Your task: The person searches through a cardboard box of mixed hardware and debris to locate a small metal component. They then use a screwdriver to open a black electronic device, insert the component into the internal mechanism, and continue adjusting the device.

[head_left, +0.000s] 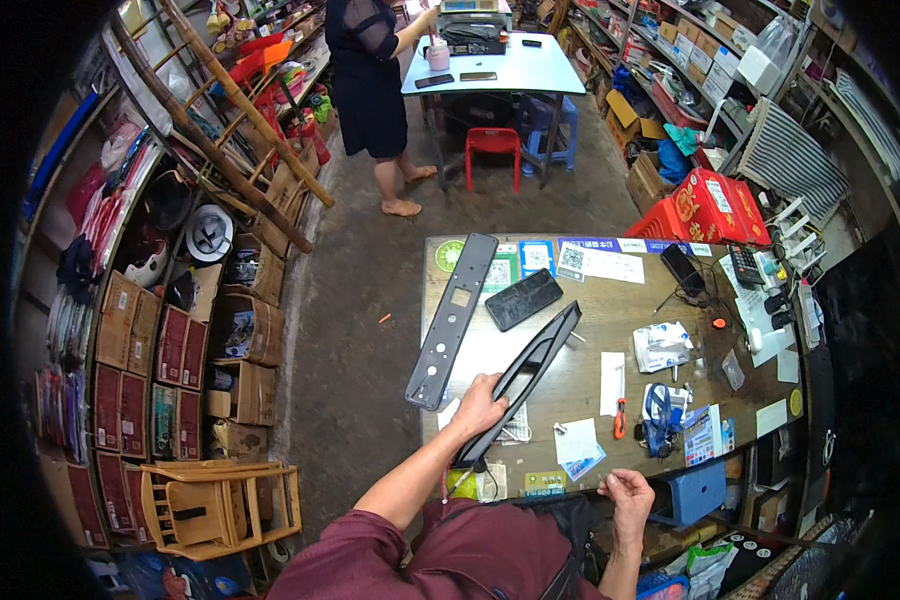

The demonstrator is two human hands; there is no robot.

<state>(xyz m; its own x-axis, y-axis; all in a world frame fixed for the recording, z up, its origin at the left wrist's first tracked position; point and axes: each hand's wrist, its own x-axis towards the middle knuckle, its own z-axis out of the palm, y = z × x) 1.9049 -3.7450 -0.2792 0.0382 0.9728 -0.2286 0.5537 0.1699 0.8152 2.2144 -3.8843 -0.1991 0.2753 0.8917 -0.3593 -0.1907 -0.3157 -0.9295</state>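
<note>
My left hand [481, 405] is closed around the lower part of a long, curved black door-lock panel [545, 345], which is tilted up over the table's left half. A short metal rod sticks out from its upper end. Beside it lies a long dark grey mounting plate [454, 318] with a square opening and several holes. A black phone [524, 299] rests between plate and panel. Off the table's front edge, my right hand [627, 500] is held with curled fingers pressed together; whatever they may pinch is too small to make out. A screwdriver [620, 418] with an orange handle lies nearest it.
On the wooden table [590, 330] are a white plastic package [662, 346], a blue strap bundle [660, 420], papers, a second phone [682, 270] and a calculator [744, 266]. A person [370, 80] stands by a far white table [560, 75]. Shelves line both sides; a ladder [240, 100] leans left.
</note>
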